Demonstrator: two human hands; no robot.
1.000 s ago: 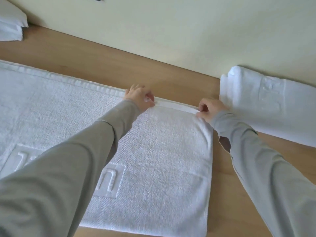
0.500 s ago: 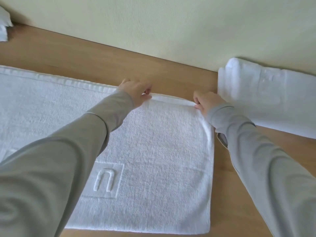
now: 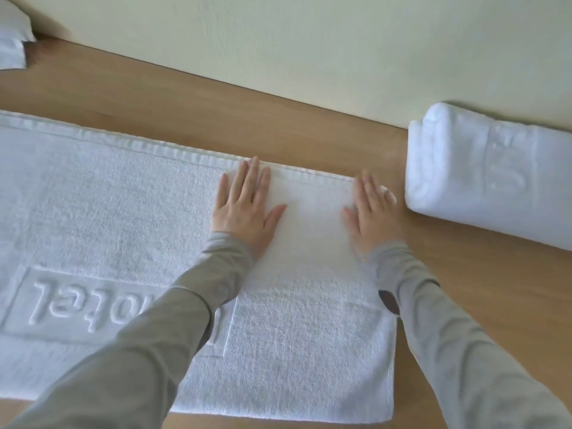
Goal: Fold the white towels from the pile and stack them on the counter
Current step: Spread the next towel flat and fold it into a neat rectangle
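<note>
My left hand (image 3: 247, 209) and right hand (image 3: 373, 212) have let go of the far hem (image 3: 309, 174) and lie flat, fingers straight, pressing the towel (image 3: 309, 351) onto the counter (image 3: 216, 119). This fold seems laid, though blur hides its edge; the stack (image 3: 483, 184) sits just right of my right hand.

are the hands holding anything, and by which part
Nothing is held: the left hand and right hand lie flat, fingers straight, on the towel near its far edge.

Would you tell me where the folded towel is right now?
In the head view, the folded towel sits far right on the counter by the wall, just beyond the right hand.
</note>
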